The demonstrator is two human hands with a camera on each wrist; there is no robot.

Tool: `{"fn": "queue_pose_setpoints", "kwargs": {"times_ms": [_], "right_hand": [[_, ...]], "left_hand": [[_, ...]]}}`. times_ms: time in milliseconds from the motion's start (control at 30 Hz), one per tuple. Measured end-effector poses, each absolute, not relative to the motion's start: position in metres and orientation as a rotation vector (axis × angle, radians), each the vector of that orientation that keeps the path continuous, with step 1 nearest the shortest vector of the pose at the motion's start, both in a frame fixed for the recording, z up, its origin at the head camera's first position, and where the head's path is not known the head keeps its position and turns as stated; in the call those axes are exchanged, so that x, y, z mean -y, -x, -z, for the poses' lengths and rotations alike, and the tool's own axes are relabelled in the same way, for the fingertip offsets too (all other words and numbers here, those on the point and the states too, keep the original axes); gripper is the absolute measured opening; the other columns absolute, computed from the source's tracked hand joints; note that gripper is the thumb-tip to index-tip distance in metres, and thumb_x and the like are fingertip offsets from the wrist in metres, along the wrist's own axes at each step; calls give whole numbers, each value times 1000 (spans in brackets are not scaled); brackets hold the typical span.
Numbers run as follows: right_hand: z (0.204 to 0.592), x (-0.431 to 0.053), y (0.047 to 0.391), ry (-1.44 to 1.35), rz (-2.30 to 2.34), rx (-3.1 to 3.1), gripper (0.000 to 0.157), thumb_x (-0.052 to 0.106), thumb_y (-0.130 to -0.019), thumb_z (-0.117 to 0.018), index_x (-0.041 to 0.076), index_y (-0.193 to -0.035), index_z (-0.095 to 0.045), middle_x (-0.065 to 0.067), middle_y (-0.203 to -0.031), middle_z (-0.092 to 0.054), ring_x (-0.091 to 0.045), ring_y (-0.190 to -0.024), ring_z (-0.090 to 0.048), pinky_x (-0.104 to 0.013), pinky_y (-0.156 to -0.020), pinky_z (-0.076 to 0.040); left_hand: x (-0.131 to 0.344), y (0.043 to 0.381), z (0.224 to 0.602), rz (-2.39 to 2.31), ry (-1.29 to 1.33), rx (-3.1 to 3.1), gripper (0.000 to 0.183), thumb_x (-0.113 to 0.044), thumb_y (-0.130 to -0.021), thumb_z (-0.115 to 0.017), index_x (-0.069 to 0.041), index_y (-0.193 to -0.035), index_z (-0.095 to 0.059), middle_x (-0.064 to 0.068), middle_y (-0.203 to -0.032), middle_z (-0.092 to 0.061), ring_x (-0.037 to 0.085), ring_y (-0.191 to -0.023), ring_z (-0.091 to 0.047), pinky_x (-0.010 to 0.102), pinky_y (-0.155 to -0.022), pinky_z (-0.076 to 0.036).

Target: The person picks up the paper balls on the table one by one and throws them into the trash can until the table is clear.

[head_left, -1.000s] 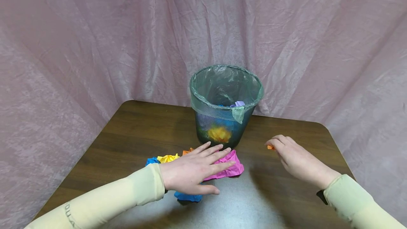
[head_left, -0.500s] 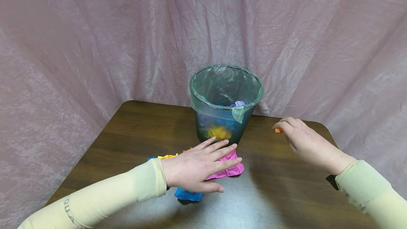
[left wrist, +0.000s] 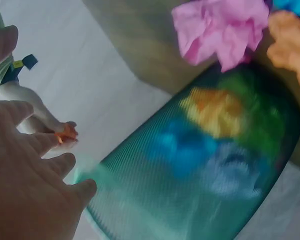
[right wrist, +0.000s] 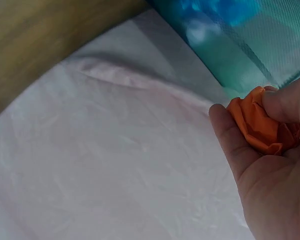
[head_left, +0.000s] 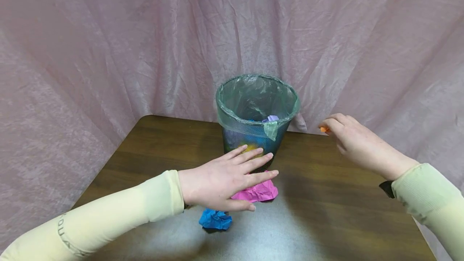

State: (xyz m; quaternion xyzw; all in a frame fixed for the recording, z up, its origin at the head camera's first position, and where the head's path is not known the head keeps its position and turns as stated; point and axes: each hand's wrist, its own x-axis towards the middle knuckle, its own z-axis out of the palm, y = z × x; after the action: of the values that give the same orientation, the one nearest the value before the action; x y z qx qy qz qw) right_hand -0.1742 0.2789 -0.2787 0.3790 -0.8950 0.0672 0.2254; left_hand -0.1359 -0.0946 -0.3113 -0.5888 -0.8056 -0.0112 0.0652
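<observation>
My right hand (head_left: 362,144) is raised to the right of the mesh bin and grips a crumpled orange paper ball (right wrist: 257,120) between thumb and fingers. My left hand (head_left: 224,182) stretches out flat in front of the bin, fingers spread, holding nothing. Beneath it in the head view, partly covered, lies a crumpled pink paper (head_left: 259,191). Nearer the front edge sits a crumpled blue paper (head_left: 215,219). The mesh bin (head_left: 232,132), lined with a green bag, stands upright; through its wall show yellow, blue and purple paper balls.
In the left wrist view another crumpled orange paper (left wrist: 292,45) lies beside the pink one, with a bit of blue paper (left wrist: 292,5) at the frame's edge. The wooden table (head_left: 163,144) ends at a pink curtain (head_left: 181,51) behind the bin.
My right hand has risen and moved away to the right with the orange paper ball. My left hand has shifted slightly forward, covering the yellow and orange papers in the head view.
</observation>
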Motion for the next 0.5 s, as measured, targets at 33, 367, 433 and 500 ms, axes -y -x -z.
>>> {"fn": "queue_pose_setpoints", "kwargs": {"times_ms": [33,367,433,500], "right_hand": [[274,-278,175,-1035,-190,2472,38,-20,-79,-67,2,-110,-63,-8,-103,-63,-32,-93,-60,-47,-84,-47],[241,-257,181,-1031,-221,2502,26,-10,-91,-69,2,-114,-64,-9,-110,-63,-30,-100,-59,-44,-88,-48],[238,-253,181,-1041,-223,2496,26,-9,-92,-69,3,-115,-64,-8,-109,-63,-28,-101,-59,-43,-88,-47],[235,-247,180,-1050,-231,2486,26,-8,-92,-69,3,-114,-65,-7,-108,-63,-27,-100,-59,-42,-88,-47]], "left_hand": [[96,137,306,36,1770,2424,82,-63,-100,-50,-23,-165,-20,9,-171,-13,27,-157,-4,50,-125,-6],[108,155,264,60,1682,2432,81,-57,-101,-54,-21,-165,-21,9,-171,-11,28,-157,-3,52,-124,-6],[111,159,259,69,1659,2454,82,-60,-100,-53,-22,-165,-20,7,-172,-8,26,-157,-1,52,-124,-6],[114,162,254,68,1634,2484,83,-62,-100,-51,-24,-166,-18,5,-172,-5,24,-157,2,52,-124,-5]]}}
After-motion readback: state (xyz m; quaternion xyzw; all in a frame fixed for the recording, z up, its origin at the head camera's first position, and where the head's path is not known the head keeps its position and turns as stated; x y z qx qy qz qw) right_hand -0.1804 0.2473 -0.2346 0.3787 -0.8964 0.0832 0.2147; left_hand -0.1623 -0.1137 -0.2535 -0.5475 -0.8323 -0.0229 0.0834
